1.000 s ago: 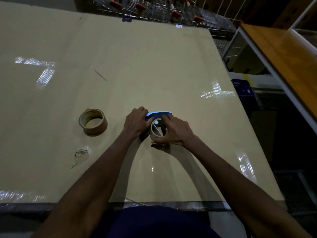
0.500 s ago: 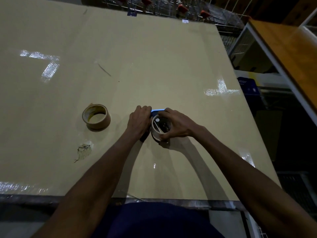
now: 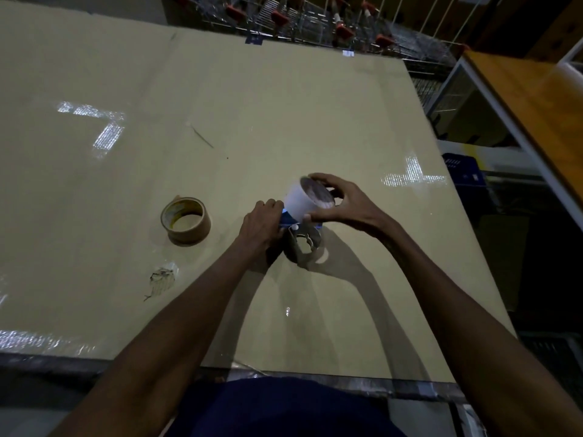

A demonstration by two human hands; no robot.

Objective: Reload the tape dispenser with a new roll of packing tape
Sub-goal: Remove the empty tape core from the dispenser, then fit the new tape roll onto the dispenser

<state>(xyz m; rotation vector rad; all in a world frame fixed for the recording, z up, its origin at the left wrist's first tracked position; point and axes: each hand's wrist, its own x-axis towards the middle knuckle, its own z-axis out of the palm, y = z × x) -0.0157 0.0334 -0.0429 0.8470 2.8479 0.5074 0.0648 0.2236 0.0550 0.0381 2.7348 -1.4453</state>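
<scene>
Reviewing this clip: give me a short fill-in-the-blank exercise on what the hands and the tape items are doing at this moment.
1. The right hand holds a pale empty core lifted ____ the dispenser.
2. The left hand keeps its grip on the ____ on the table.
3. The brown tape roll lies to the ____ of both hands, touched by neither.

Missing words: above; dispenser; left

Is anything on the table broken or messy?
Yes. Near the front left of the table there is a torn patch where the surface looks ripped and peeled. Farther back lies a thin scratch. The brown tape roll looks fine.
</scene>
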